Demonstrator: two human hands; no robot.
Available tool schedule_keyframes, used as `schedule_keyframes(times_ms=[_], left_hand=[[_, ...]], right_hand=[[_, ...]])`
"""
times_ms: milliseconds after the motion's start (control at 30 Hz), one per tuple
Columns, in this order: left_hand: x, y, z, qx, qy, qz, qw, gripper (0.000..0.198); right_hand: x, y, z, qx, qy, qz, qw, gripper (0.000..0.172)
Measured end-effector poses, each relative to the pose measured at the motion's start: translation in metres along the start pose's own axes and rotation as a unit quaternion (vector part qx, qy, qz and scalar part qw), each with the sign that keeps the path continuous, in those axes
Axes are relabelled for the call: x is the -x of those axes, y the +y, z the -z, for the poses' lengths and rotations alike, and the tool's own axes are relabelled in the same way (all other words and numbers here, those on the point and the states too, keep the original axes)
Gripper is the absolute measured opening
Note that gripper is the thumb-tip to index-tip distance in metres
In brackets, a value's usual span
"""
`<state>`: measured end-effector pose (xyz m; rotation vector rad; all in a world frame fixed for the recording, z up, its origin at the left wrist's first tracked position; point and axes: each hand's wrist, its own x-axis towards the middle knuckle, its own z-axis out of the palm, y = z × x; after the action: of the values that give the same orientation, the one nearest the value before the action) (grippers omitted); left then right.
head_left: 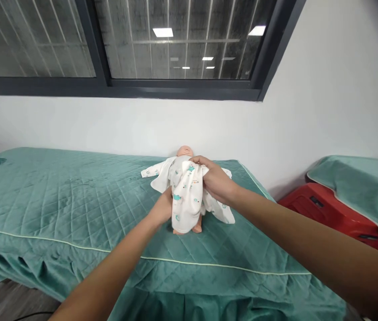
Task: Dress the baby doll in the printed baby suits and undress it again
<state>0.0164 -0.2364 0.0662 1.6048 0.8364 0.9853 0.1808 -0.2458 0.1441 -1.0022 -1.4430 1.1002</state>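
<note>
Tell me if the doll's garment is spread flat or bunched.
Bunched: the right hand grips the garment, gathered over the doll.

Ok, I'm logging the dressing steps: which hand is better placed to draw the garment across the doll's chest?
Probably the right hand: it grips the bunched garment at the chest of the doll. The left hand sits lower, near the legs, partly behind the cloth.
</note>
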Motion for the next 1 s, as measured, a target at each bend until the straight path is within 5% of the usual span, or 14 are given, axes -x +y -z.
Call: schedule_keyframes(times_ms=[133, 333, 533, 733, 867, 1000], left_hand=[[-0.007, 0.004, 0.019, 0.115, 0.067, 0.05, 0.99, 0.029], [-0.028, 0.035, 0.049, 0.131, 0.172, -0.059, 0.975, 0.01], [-0.032, 0.112, 0.057, -0.008, 0.126, -0.158, 0.979, 0.016], [-0.025, 0.178, 0.07, -0.125, 0.149, -0.249, 0.949, 0.01], [-0.013, 0.189, 0.089, -0.143, 0.095, -0.152, 0.973, 0.012], [-0.005, 0.174, 0.103, -0.168, 0.092, -0.111, 0.975, 0.018]], right_hand=[[0.009, -0.006, 0.025, 0.025, 0.013, 0.005, 1.0, 0.017], [0.019, -0.001, 0.058, 0.292, -0.058, -0.005, 0.955, 0.017], [0.003, -0.065, 0.011, 0.254, -0.025, 0.169, 0.952, 0.039], [-0.028, -0.133, -0.028, 0.293, -0.129, 0.226, 0.92, 0.019], [-0.042, -0.16, -0.005, 0.241, -0.129, 0.228, 0.935, 0.028], [-0.047, -0.149, 0.032, 0.278, -0.118, 0.162, 0.939, 0.031]])
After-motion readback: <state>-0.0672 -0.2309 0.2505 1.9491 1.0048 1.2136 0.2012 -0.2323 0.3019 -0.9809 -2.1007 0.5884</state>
